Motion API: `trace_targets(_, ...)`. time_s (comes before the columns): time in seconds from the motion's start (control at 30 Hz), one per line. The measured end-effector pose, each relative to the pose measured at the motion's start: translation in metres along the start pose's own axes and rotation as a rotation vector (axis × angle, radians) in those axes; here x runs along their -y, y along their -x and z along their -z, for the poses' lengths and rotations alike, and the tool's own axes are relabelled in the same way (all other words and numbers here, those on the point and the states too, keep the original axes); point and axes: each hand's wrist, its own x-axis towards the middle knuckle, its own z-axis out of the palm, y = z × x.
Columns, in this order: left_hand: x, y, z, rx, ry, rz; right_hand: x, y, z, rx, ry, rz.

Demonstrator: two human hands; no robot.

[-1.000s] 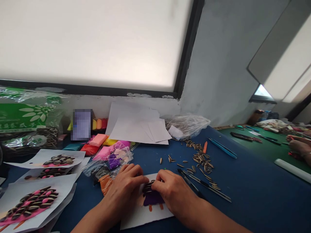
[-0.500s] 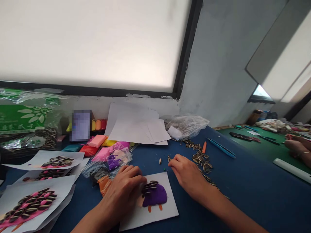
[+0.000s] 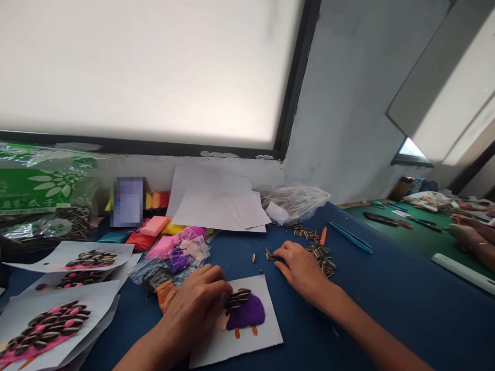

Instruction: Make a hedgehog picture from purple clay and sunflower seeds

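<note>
My left hand lies over the left side of a white paper card, its fingers curled and their tips hidden. On the card is a purple clay body with a peach clay head, two orange feet and several striped sunflower seeds stuck along its upper left. Beyond the card's right edge, my right hand pinches a sunflower seed between thumb and fingertips. Two loose seeds and a tiny green bit are close by.
A seed pile, an orange stick and blue tweezers lie right. Clay packets, white sheets and a plastic bag stand behind. Finished-looking seed cards lie left. Another person's hand is far right.
My right hand has shifted slightly right and up, and a seed now shows at its fingertips. The left hand and the card stay nearly in place.
</note>
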Motion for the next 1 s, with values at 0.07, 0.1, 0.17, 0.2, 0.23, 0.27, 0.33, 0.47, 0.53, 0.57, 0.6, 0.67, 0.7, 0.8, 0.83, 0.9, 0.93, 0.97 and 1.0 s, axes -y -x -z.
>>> trace_targets(0.07,-0.001,0.0,0.001,0.011,-0.002,0.008,0.001,-0.001,-0.001,0.023,-0.002,0.001)
trace_targets(0.1,-0.001,-0.001,0.001,0.017,-0.003,0.01,0.002,-0.001,-0.002,0.03,-0.005,0.003)
trace_targets(0.17,-0.002,-0.001,0.002,0.025,-0.006,0.01,0.004,-0.003,-0.002,0.038,-0.013,0.011)
trace_targets(0.2,-0.003,-0.001,0.002,0.027,-0.008,0.01,0.005,-0.003,-0.002,0.039,-0.018,0.015)
trace_targets(0.23,-0.003,-0.001,0.003,0.028,-0.01,0.008,0.005,-0.004,-0.002,0.038,-0.023,0.021)
trace_targets(0.27,-0.003,-0.001,0.002,0.026,-0.011,0.005,0.006,-0.004,-0.002,0.036,-0.028,0.027)
trace_targets(0.33,-0.002,-0.001,0.002,0.016,-0.011,0.0,0.006,-0.005,-0.003,0.034,-0.04,0.045)
trace_targets(0.47,-0.001,-0.001,0.001,0.0,-0.017,-0.013,0.004,-0.007,-0.005,0.031,-0.069,0.105)
trace_targets(0.53,-0.001,-0.001,0.001,0.003,-0.022,-0.017,0.003,-0.008,-0.004,0.025,-0.077,0.129)
trace_targets(0.57,-0.001,-0.001,0.001,0.003,-0.025,-0.019,0.003,-0.007,-0.003,0.019,-0.081,0.138)
trace_targets(0.6,-0.001,-0.001,0.001,0.002,-0.026,-0.019,0.004,-0.006,-0.002,0.011,-0.086,0.145)
trace_targets(0.67,-0.001,-0.001,0.001,-0.001,-0.024,-0.016,0.007,-0.002,0.003,-0.009,-0.104,0.155)
trace_targets(0.7,-0.001,-0.001,0.001,-0.003,-0.021,-0.014,0.01,0.001,0.007,-0.017,-0.117,0.162)
trace_targets(0.8,0.0,-0.001,0.001,-0.004,-0.008,-0.015,0.022,0.012,0.016,0.006,-0.186,0.204)
trace_targets(0.83,0.0,-0.001,0.001,-0.005,-0.005,-0.016,0.026,0.016,0.018,0.031,-0.255,0.229)
trace_targets(0.9,0.0,-0.001,0.001,-0.008,0.001,-0.018,0.033,0.023,0.019,0.065,-0.345,0.269)
trace_targets(0.93,0.0,-0.001,0.001,-0.009,0.004,-0.02,0.036,0.027,0.019,0.081,-0.379,0.282)
trace_targets(0.97,0.0,-0.001,0.001,-0.009,0.007,-0.02,0.038,0.029,0.018,0.094,-0.4,0.296)
trace_targets(1.0,0.0,-0.001,0.001,-0.006,0.009,-0.019,0.04,0.032,0.016,0.106,-0.411,0.312)
